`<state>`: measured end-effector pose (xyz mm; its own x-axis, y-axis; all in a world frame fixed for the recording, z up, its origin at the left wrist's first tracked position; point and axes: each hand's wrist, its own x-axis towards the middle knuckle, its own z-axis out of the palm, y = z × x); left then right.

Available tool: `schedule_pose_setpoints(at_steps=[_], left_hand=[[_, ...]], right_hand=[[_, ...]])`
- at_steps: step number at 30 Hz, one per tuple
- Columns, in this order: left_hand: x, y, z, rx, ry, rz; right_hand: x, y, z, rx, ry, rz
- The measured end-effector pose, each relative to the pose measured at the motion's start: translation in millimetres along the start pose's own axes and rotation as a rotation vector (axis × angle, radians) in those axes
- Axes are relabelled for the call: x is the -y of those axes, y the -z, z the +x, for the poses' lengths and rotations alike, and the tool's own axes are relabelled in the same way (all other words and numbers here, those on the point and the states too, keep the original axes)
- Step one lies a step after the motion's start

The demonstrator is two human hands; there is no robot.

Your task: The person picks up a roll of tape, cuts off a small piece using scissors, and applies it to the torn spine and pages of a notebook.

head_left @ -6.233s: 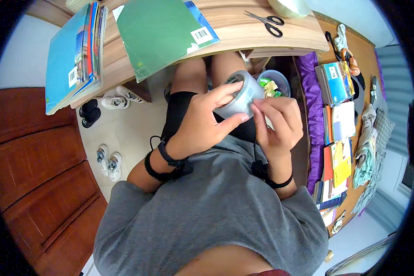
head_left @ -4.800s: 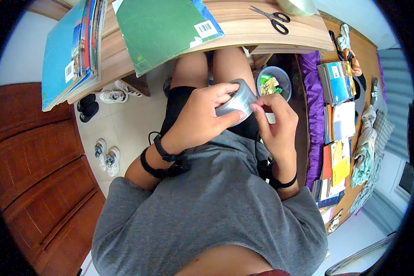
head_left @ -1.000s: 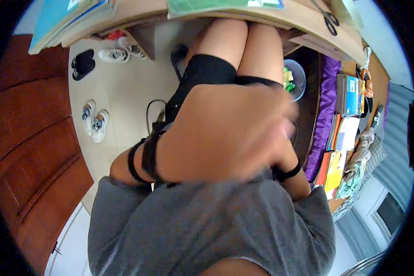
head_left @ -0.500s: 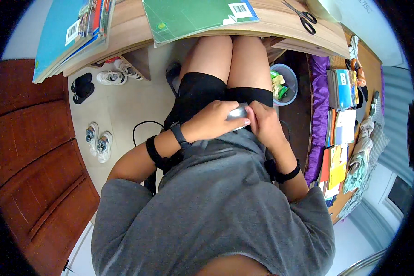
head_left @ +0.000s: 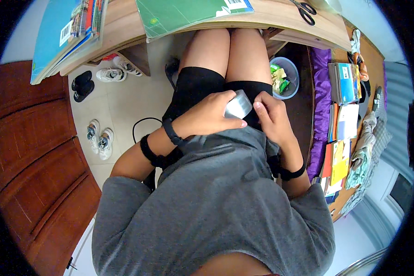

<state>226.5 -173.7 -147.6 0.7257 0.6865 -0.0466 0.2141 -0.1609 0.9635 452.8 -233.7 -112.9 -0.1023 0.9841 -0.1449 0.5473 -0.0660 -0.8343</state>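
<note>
Over my lap, my left hand [head_left: 211,112] is wrapped round a shiny, clear-silver roll of tape [head_left: 238,106], its thumb below and fingers above. To the right of the roll, a small gap away, is my right hand [head_left: 273,117]. Its fingers are curled in and its thumb lies close to them; whatever they pinch, if anything, is too small to make out. Beyond my knees, a green book [head_left: 188,16] lies on the wooden desk [head_left: 280,23], with black-handled scissors [head_left: 304,11] to its right.
Blue-covered books [head_left: 55,37] are stacked at the desk's left. A bin [head_left: 293,87] with wrappers stands right of my knees. Further right, books [head_left: 342,122] and clothes [head_left: 365,147] lie on a bed. Shoes [head_left: 106,142] sit on the floor at left, beside a brown wooden panel [head_left: 37,152].
My right hand has moved right, away from the roll, and the gap between the hands has widened. More of the roll shows in my left hand. The view has shifted slightly.
</note>
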Motion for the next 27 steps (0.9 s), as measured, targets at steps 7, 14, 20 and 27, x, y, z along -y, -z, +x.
schedule_pose_setpoints(at_steps=[7, 14, 20, 27], left_hand=[[-11, 7, 3, 0.039, 0.027, 0.027], [-18, 13, 2, 0.087, 0.011, 0.040], [-13, 17, -1, 0.119, -0.032, 0.056], [-11, 24, -3, 0.222, -0.044, 0.018]], right_hand=[[7, -3, -6, -0.032, 0.138, -0.168], [5, 1, -4, 0.039, 0.222, -0.204], [7, -2, -5, 0.086, 0.225, -0.233], [8, -2, -9, 0.149, 0.175, -0.040]])
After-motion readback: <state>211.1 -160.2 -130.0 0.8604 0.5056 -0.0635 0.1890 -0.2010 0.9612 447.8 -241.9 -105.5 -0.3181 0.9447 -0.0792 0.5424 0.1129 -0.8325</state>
